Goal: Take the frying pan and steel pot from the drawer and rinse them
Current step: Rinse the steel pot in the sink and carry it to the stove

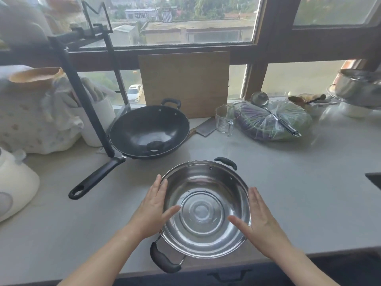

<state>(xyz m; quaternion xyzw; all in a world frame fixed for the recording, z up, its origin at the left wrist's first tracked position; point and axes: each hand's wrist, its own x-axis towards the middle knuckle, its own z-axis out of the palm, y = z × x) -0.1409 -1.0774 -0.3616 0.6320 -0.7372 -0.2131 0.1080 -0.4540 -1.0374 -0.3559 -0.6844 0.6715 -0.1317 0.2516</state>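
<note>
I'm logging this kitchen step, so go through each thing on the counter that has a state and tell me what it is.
Steel pot: upright, empty, at counter's front edge.
Left hand: fingers straight, against pot's left side.
Right hand: fingers straight, against pot's right side.
Frying pan: upright on counter, untouched.
Glass measuring cup: upright, empty.
Cutting board: leaning against window.

Obscured and cut-off items, head view

Cleaver (203, 127) blade partly hidden behind frying pan (149, 132); stacked steel bowls (358, 87) cut by right edge; left-side cloth bundle (35, 118) blurred; bag (272, 120) contents unclear through plastic.
</note>
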